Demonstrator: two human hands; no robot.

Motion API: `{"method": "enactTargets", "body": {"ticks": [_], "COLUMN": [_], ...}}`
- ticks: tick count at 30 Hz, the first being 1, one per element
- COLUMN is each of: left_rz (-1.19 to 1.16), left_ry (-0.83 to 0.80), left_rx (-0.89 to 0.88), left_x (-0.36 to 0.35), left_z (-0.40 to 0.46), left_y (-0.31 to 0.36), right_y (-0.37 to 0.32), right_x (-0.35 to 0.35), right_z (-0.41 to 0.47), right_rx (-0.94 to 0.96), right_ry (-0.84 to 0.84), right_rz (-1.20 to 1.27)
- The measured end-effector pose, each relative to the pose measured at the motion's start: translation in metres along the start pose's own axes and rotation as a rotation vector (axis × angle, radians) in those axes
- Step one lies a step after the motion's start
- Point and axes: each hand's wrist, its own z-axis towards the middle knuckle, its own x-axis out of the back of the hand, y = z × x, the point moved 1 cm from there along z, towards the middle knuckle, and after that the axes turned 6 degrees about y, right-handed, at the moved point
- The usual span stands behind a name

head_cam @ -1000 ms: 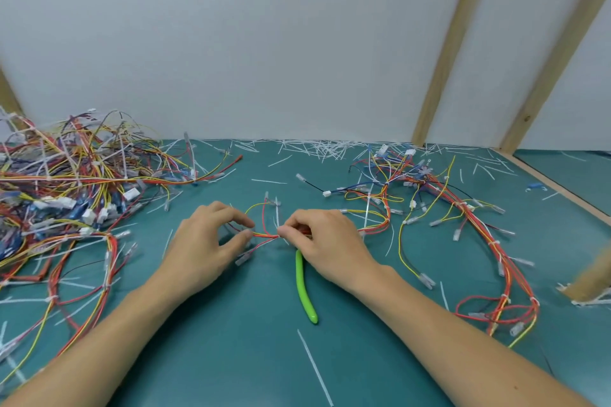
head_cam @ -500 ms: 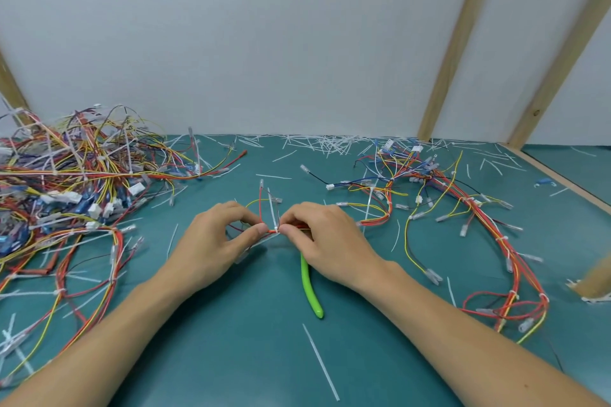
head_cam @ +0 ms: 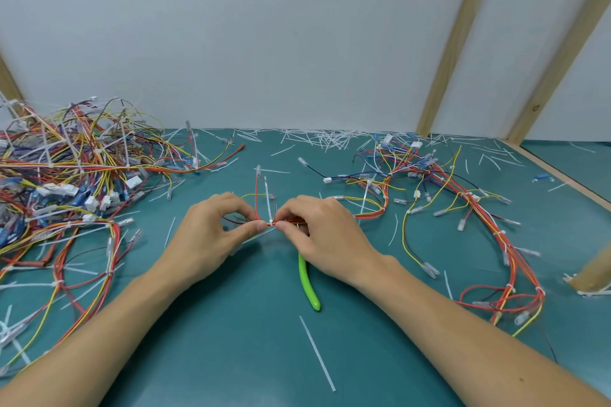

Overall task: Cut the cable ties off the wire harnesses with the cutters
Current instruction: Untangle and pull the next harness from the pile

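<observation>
While cutters (head_cam: 309,284) lie beneath, both hands pinch harness (head_cam: 264,201)

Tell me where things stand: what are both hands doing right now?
Left hand and right hand pinch one small wire bundle either side of its white cable tie. Green-handled cutters under right hand, blades hidden. Nothing blocking.

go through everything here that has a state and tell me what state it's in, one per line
Left hand: pinching the harness left of the tie.
Right hand: pinching the harness right of the tie.
Harness: held just above the table.
Tie: still on, uncut.
Cutters: green handle under the right hand; jaws hidden.
</observation>
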Motion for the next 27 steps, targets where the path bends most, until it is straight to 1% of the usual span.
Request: {"method": "enactTargets", "body": {"ticks": [5, 9, 15, 18, 22, 27], "left_rz": [-0.005, -0.006, 0.127, 0.102, 0.051, 0.079], "left_ry": [-0.002, 0.044, 0.130, 0.074, -0.007, 0.040], "left_rx": [0.000, -0.029, -0.149, -0.204, -0.222, -0.227], "left_x": [-0.001, -0.001, 0.002, 0.000, -0.003, 0.000], "left_z": [-0.001, -0.002, -0.001, -0.003, -0.006, -0.004], "left_y": [0.001, 0.003, 0.009, 0.014, 0.018, 0.017], "right_y": [-0.002, -0.001, -0.002, -0.002, -0.005, -0.007], "right_x": [0.001, 0.000, 0.001, 0.002, 0.003, 0.004], "right_z": [-0.001, 0.000, 0.000, 0.001, 0.001, 0.001], "right_rx": [0.000, -0.004, 0.005, 0.042, 0.104, 0.155], "right_ry": [0.006, 0.020, 0.049, 0.054, 0.083, 0.073], "right_rz": [-0.005, 0.001, -0.021, -0.034, -0.038, -0.044]}}
